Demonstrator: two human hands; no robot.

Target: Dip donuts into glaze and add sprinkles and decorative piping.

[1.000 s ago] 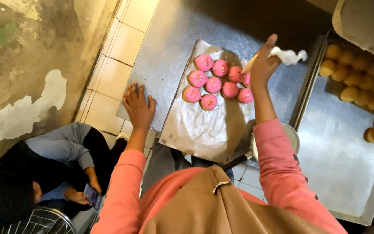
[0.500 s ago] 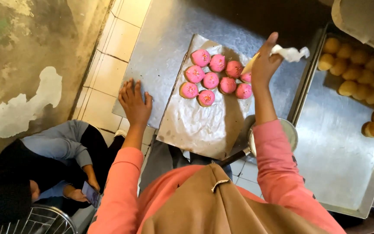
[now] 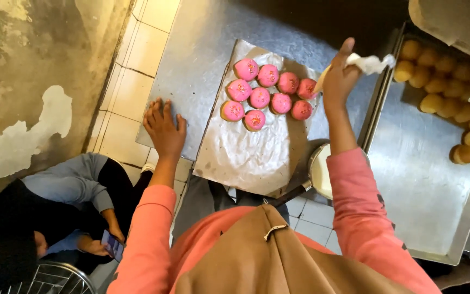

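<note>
Head view: the right hand [image 3: 339, 79] is closed around a white piping bag [image 3: 366, 63], its tip just over the right end of the eight pink-iced buns [image 3: 267, 93]. These sit on a foil-lined sheet [image 3: 246, 158]. Left of that sheet, the left hand [image 3: 164, 128] lies open, fingers spread flat on the steel table [image 3: 202, 49]. Right of the sheet, plain golden buns [image 3: 452, 103] fill a metal tray [image 3: 425, 190].
</note>
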